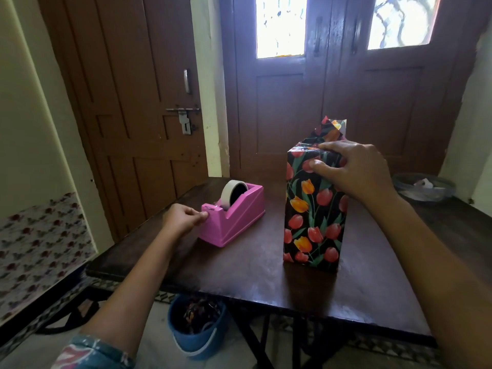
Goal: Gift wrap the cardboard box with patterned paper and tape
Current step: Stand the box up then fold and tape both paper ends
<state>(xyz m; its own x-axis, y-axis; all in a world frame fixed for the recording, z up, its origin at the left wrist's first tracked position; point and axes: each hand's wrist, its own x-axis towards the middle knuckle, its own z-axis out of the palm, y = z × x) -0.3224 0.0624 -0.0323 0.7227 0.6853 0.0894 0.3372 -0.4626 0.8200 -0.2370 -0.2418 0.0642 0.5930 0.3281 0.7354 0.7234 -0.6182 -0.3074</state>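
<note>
1. Nearest, a blue bucket [197, 331] of paper scraps sat on the floor under the table [266, 288].
2. The left hand [186, 218] was at the cutter end of the pink dispenser [234, 225]. Its thumb and forefinger were pinched together there, apparently on the free end of the tape [230, 194]; the strip itself was too small to make out.
3. The box [314, 217] stood upright on the table, just right of the dispenser, its sides already covered in tulip paper.
4. The right hand [354, 169] gripped the box's top, fingers bent over the folded edge and thumb on the front face, holding the fold down.
5. Behind those fingers one flap [332, 129] stood up, unsealed.
6. The step in hand looked like closing the top end. The next move probably called for pulling out a length of tape, tearing it on the cutter, and bringing it over without the right hand letting the fold spring open.
7. Farther right sat a bowl [423, 187], with wooden doors [319, 89] beyond.
</note>
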